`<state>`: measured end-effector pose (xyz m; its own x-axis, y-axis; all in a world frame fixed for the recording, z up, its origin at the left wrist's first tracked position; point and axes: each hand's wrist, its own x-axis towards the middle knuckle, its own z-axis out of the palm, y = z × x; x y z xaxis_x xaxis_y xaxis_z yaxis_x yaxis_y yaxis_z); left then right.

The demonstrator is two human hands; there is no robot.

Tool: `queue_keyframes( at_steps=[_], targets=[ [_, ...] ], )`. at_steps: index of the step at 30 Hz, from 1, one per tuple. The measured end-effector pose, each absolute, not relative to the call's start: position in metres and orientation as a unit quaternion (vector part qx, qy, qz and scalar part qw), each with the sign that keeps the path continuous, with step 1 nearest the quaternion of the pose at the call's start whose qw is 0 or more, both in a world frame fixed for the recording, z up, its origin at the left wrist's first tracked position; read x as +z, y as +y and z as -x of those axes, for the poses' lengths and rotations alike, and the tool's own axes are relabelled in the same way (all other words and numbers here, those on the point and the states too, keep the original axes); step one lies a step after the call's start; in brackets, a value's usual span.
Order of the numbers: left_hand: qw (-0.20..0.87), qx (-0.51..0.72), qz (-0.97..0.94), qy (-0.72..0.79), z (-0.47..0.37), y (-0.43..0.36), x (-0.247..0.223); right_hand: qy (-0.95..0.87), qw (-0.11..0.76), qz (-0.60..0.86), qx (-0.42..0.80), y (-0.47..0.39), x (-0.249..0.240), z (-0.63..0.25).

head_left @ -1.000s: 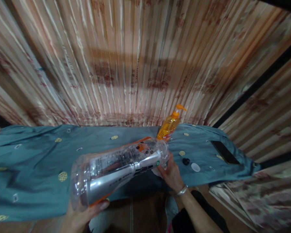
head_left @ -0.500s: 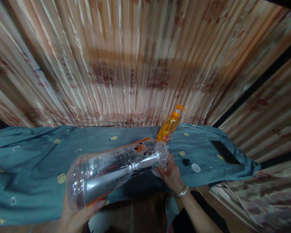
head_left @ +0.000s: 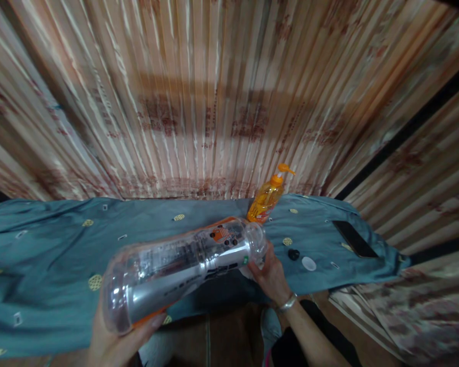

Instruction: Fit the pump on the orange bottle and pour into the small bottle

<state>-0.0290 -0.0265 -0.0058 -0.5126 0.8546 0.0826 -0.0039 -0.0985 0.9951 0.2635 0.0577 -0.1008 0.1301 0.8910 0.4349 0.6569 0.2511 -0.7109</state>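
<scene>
A large clear plastic bottle (head_left: 168, 280) with a silver and orange label lies nearly level across my view, its neck to the right. My left hand (head_left: 124, 339) is wrapped under its base at the lower left. At the neck end, my right hand (head_left: 272, 279), with a silver bracelet on the wrist, has its fingers closed around the bottle's mouth. Something white (head_left: 247, 273) shows beneath the fingers, mostly hidden. Just behind the neck stands an orange pump bottle (head_left: 265, 200) of yellow-orange liquid.
A teal patterned cloth (head_left: 145, 216) covers the long table. To the right lie a small black object (head_left: 294, 254), a white disc (head_left: 309, 263) and a black phone-like slab (head_left: 354, 238). A pleated curtain (head_left: 199, 112) hangs close behind, with dark poles at the sides.
The base end of the clear bottle has shifted slightly left and down together with my left hand. My right hand stays at the neck.
</scene>
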Motion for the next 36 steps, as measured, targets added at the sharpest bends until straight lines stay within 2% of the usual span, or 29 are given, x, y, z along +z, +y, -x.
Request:
queue_keyframes(
  at_steps=[7,12,17,21,28,36],
  targets=[
    [0.353,0.598,-0.389,0.606,0.042,-0.029,-0.001,-0.637,0.455,0.606,0.140,0.057,-0.102,-0.263],
    [0.305,0.597,-0.388,0.632,0.032,-0.033,0.010,-0.641,0.456,0.602,0.136,0.057,-0.104,-0.264],
    [0.290,0.587,-0.387,0.649,0.046,-0.032,-0.006,-0.638,0.455,0.606,0.134,0.058,-0.104,-0.264],
    [0.370,0.586,-0.365,0.622,0.052,-0.030,-0.008,-0.640,0.459,0.601,0.136,0.057,-0.104,-0.263],
    [0.354,0.601,-0.316,0.643,0.024,-0.033,0.027,-0.647,0.456,0.596,0.131,0.057,-0.104,-0.263],
    [0.379,0.629,-0.324,0.597,0.031,-0.029,0.018,-0.656,0.449,0.595,0.119,0.057,-0.105,-0.264]
  ],
)
